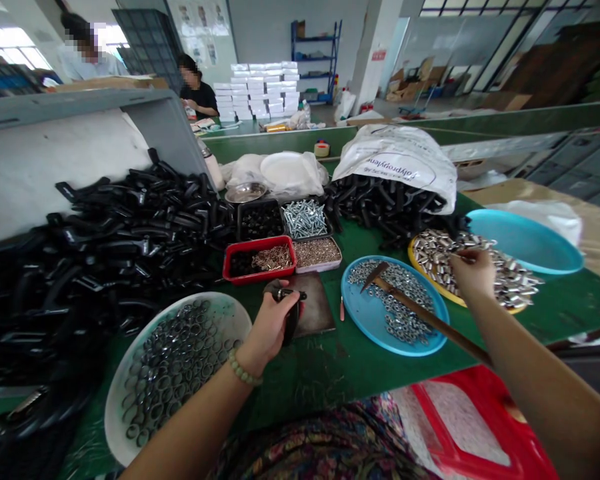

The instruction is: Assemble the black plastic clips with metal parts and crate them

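Observation:
My left hand is closed around a black curved handle part, held upright over a dark metal plate on the green table. My right hand reaches into a yellow plate heaped with silver metal sleeves, its fingers pinched on one of them. A hammer lies across a blue plate of small washers between the two hands.
A big heap of black handles fills the left; more spill from a white sack. A white plate of rings, small trays of screws and a red tray sit nearby. Two people work at the back.

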Motion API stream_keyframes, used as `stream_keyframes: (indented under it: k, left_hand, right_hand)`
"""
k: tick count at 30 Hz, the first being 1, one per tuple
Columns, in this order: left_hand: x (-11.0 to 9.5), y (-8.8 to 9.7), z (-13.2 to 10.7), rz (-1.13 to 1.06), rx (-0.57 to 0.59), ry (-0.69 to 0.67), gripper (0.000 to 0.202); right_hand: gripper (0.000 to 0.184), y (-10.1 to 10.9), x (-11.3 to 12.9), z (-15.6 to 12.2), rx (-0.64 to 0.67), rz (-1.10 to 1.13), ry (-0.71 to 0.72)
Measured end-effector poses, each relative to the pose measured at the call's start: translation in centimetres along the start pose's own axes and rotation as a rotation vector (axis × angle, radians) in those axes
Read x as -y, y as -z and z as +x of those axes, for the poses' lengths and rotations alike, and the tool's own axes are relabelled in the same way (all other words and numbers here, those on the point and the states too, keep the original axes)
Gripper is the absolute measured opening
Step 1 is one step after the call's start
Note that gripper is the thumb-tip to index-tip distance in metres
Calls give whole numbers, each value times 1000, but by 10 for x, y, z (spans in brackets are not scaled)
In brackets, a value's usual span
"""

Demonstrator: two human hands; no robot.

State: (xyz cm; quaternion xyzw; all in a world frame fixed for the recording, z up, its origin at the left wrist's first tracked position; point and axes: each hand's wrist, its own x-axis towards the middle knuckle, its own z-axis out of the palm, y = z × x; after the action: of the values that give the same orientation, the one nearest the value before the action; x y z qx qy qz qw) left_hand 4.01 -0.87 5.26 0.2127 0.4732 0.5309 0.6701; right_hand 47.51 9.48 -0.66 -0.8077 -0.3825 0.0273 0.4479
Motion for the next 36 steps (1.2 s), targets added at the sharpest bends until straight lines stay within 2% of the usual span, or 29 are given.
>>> stream_keyframes:
  k: [5,15,21,24,27,31,36]
  left_hand:
    - [2,-2,0,45,-27,-26,44]
    - [2,0,-2,29,-2,-16,48]
    - [6,2,1,37,-48,-34,44]
    - [4,3,2,-6,-30,3,42]
    - [2,4,0,-55,5,60,40]
    - [4,4,-5,70,20,-37,62]
    - [5,1,-16,173,116,-65,79]
  right_hand:
    - [27,6,-4,-8,51,-111,79]
    - [24,5,-3,-11,200,-165,107]
    - [33,6,0,-14,223,-82,-1]
    - [31,4,-2,-14,227,8,-27]
    - [24,4,-4,-13,225,93,5]
    - [14,7,-4,-12,222,171,90]
    - [28,8,4,-14,147,305,64]
